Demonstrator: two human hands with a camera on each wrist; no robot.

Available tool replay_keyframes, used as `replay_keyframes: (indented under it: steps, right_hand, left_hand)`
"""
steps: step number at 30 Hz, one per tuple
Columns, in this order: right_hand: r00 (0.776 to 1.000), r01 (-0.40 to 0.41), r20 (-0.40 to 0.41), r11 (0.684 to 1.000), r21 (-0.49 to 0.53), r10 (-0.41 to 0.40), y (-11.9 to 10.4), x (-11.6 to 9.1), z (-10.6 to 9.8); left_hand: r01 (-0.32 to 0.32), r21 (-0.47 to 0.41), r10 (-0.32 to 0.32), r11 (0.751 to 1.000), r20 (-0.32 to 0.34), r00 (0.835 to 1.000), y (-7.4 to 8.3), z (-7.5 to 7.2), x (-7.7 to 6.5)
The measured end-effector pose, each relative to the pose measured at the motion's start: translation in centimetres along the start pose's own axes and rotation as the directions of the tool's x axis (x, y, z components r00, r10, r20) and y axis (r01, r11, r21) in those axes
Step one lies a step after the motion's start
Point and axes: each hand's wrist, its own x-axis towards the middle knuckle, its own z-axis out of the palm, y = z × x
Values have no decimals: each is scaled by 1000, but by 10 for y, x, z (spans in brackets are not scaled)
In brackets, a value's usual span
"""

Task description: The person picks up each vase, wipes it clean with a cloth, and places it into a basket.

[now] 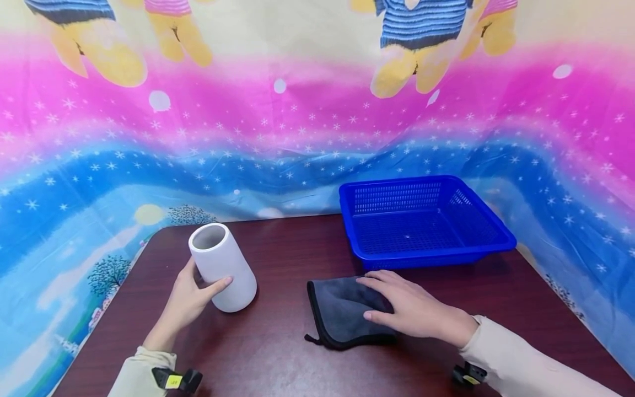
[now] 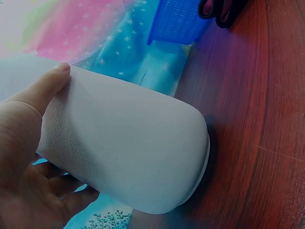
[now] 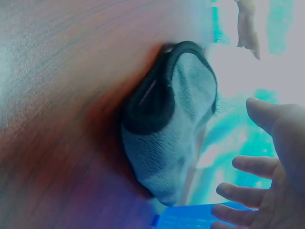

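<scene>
On the left of the table, a smooth white vase (image 1: 233, 278) with a round open mouth leans slightly in the head view. My left hand (image 1: 184, 302) grips its side, thumb across the near face and fingers behind it. Its base (image 2: 193, 167) is close over the wood in the left wrist view. A folded grey cloth (image 1: 342, 313) with black edging and a small loop lies near the middle. Over its right part is my right hand (image 1: 419, 310), fingers extended. The right wrist view shows those fingers (image 3: 243, 195) spread, with a gap between them and the cloth.
A blue plastic basket (image 1: 436, 255) with perforated walls stands at the back right, just behind the cloth. The dark red-brown wooden table (image 1: 278, 358) meets a printed fabric backdrop (image 1: 297, 138) at its back and sides.
</scene>
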Motion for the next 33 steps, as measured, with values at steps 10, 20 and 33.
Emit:
replay_keyframes:
  steps: [10, 20, 33]
  right_hand:
    - [992, -8, -128, 1000, -8, 7, 3, -10, -29]
    - [949, -49, -312, 999, -2, 46, 41, -19, -56]
    - [940, -149, -320, 986, -81, 116, 107, -35, -62]
  left_hand:
    - [15, -10, -15, 1000, 40, 999, -4, 1, 0]
    - [-7, -6, 8, 1000, 65, 998, -14, 2, 1]
    - [-7, -14, 8, 1000, 86, 996, -16, 2, 2]
